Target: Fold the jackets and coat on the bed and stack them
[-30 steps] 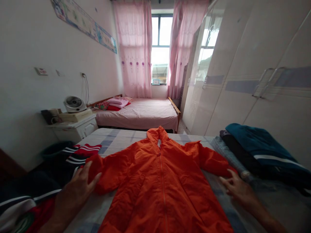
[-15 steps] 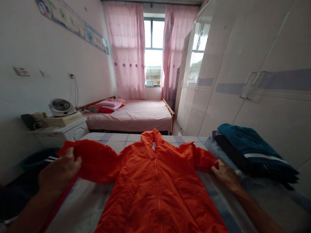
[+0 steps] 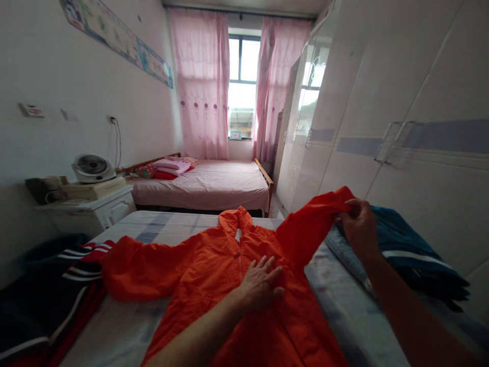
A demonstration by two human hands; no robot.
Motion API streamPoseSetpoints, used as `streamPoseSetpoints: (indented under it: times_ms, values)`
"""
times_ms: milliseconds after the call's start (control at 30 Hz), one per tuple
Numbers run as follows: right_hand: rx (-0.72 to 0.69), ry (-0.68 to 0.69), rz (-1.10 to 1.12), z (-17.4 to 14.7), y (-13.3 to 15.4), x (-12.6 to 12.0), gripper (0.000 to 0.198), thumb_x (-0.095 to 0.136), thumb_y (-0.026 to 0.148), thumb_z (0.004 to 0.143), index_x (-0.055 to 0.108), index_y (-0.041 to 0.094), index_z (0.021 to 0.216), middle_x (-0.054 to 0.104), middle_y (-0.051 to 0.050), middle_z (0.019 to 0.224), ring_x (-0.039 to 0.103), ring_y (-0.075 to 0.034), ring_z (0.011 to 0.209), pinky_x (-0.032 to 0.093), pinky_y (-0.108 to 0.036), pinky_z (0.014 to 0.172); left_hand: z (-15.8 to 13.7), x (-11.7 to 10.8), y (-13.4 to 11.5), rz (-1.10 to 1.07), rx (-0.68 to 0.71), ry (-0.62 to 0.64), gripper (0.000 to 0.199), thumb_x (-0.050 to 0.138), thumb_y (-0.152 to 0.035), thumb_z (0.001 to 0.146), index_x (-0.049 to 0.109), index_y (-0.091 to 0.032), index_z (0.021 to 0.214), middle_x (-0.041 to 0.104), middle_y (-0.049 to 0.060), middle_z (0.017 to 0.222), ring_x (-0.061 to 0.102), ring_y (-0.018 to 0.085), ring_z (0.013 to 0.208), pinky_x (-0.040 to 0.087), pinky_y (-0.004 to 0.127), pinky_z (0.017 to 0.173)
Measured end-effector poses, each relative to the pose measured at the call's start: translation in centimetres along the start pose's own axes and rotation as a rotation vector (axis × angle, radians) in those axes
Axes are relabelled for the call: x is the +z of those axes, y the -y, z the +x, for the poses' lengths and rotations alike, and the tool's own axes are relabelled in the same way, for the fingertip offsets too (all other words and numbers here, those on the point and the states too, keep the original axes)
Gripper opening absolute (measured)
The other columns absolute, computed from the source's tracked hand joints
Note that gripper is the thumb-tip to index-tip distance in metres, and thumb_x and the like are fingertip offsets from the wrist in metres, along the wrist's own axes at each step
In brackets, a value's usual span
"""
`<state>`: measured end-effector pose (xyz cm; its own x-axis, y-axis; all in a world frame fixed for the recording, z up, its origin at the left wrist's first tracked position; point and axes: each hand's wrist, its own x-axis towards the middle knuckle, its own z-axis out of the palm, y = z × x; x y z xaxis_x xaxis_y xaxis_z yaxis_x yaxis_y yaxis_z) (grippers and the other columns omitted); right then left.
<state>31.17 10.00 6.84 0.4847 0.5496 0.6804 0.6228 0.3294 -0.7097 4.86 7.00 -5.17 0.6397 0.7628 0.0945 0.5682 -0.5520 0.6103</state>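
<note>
An orange zip-up jacket (image 3: 206,270) lies front side up on the bed in front of me, its collar pointing away. My left hand (image 3: 262,280) rests flat on the jacket's chest, fingers spread. My right hand (image 3: 359,219) pinches the cuff end of the sleeve (image 3: 317,219) on the right and holds it raised off the bed. The other sleeve (image 3: 141,267) lies stretched out to the left, its end beside dark clothes with white stripes.
Folded clothes (image 3: 408,239), teal on top, are stacked at the right. Dark and red striped clothes (image 3: 49,300) lie at the left edge. A fan (image 3: 93,168) stands on a white cabinet (image 3: 114,206). Beyond is a pink-covered bed (image 3: 214,181); wardrobes (image 3: 420,168) line the right.
My left hand has let go of the left sleeve and moved right onto the jacket's chest. My right hand has lifted the right sleeve's cuff upward.
</note>
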Motion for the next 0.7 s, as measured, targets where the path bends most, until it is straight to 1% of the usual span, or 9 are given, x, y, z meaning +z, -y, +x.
streamPoseSetpoints:
  times_ms: [67, 133, 233, 300, 333, 433, 533, 600, 700]
  values:
    - [-0.106, 0.09, -0.01, -2.1, 3.0, 0.7, 0.025, 0.056, 0.024, 0.07, 0.05, 0.022, 0.095, 0.057, 0.001, 0.08, 0.056, -0.013, 0.064, 0.05, -0.026, 0.059, 0.4, 0.8, 0.4, -0.102, -0.004, 0.013, 0.05, 0.062, -0.041, 0.075, 0.057, -0.023, 0.122, 0.041, 0.011, 0.143, 0.026, 0.035, 0.135, 0.011, 0.056, 0.11]
    - [-0.231, 0.266, -0.037, -5.4, 6.2, 1.0, 0.021, 0.051, 0.016, 0.072, 0.053, 0.022, 0.092, 0.06, 0.001, 0.084, 0.056, -0.012, 0.066, 0.049, -0.025, 0.064, -0.1, 0.6, 1.1, -0.235, -0.038, -0.013, 0.037, 0.057, -0.04, 0.079, 0.063, -0.021, 0.11, 0.051, 0.01, 0.134, 0.039, 0.03, 0.128, 0.021, 0.047, 0.11]
    - [-0.455, 0.835, -0.02, -11.2, 9.3, 0.6, 0.034, 0.039, 0.008, 0.081, 0.058, 0.025, 0.103, 0.063, -0.003, 0.104, 0.06, -0.013, 0.088, 0.047, -0.026, 0.08, -2.5, -1.6, 2.7, -0.467, -0.185, -0.083, 0.044, 0.036, -0.045, 0.089, 0.06, -0.014, 0.109, 0.061, 0.013, 0.115, 0.059, 0.024, 0.105, 0.044, 0.037, 0.092]
    - [-0.469, 1.157, 0.01, -14.4, 9.7, 0.0, 0.042, 0.036, 0.007, 0.084, 0.061, 0.03, 0.109, 0.059, -0.001, 0.121, 0.059, -0.013, 0.1, 0.045, -0.026, 0.089, -4.8, -3.5, 3.8, -0.597, -0.316, -0.113, 0.055, 0.027, -0.052, 0.089, 0.056, -0.01, 0.109, 0.065, 0.015, 0.1, 0.064, 0.023, 0.088, 0.05, 0.037, 0.078]
    - [-0.437, 1.243, 0.024, -15.7, 9.3, -0.3, 0.043, 0.035, 0.007, 0.085, 0.062, 0.031, 0.109, 0.057, 0.0, 0.125, 0.059, -0.013, 0.103, 0.044, -0.026, 0.091, -6.0, -4.4, 4.4, -0.645, -0.373, -0.12, 0.059, 0.025, -0.056, 0.088, 0.054, -0.009, 0.107, 0.065, 0.015, 0.094, 0.065, 0.022, 0.081, 0.052, 0.037, 0.073]
    - [-0.317, 1.23, -0.016, -17.6, 6.5, -0.6, 0.041, 0.036, 0.007, 0.085, 0.064, 0.027, 0.106, 0.061, -0.001, 0.121, 0.058, -0.013, 0.106, 0.044, -0.025, 0.092, -8.9, -5.7, 5.2, -0.771, -0.551, -0.161, 0.06, 0.033, -0.063, 0.083, 0.05, -0.011, 0.107, 0.064, 0.011, 0.087, 0.064, 0.018, 0.07, 0.051, 0.032, 0.063]
    - [-0.301, 0.998, -0.235, -17.3, 3.1, 0.0, 0.039, 0.037, 0.007, 0.082, 0.061, 0.021, 0.109, 0.06, -0.007, 0.121, 0.055, -0.018, 0.11, 0.043, -0.034, 0.095, -10.3, -5.3, 4.5, -0.792, -0.656, -0.203, 0.06, 0.065, -0.048, 0.069, 0.048, -0.013, 0.114, 0.062, 0.004, 0.081, 0.06, 0.014, 0.062, 0.045, 0.024, 0.054]
    - [-0.337, 0.892, -0.371, -16.5, 1.4, 0.6, 0.041, 0.041, 0.008, 0.078, 0.059, 0.02, 0.113, 0.055, -0.009, 0.127, 0.049, -0.023, 0.118, 0.039, -0.041, 0.098, -10.4, -5.0, 3.3, -0.805, -0.577, -0.182, 0.061, 0.073, -0.033, 0.061, 0.052, -0.013, 0.115, 0.064, 0.004, 0.082, 0.061, 0.016, 0.068, 0.046, 0.024, 0.057]
    - [-0.399, 0.913, -0.456, -15.6, 0.1, 1.3, 0.029, 0.045, 0.01, 0.078, 0.062, 0.021, 0.099, 0.059, -0.007, 0.119, 0.047, -0.024, 0.118, 0.035, -0.041, 0.098, -9.9, -5.1, 1.2, -0.856, -0.33, -0.228, 0.062, 0.067, -0.025, 0.064, 0.049, -0.017, 0.124, 0.063, 0.008, 0.112, 0.06, 0.022, 0.097, 0.048, 0.029, 0.08]
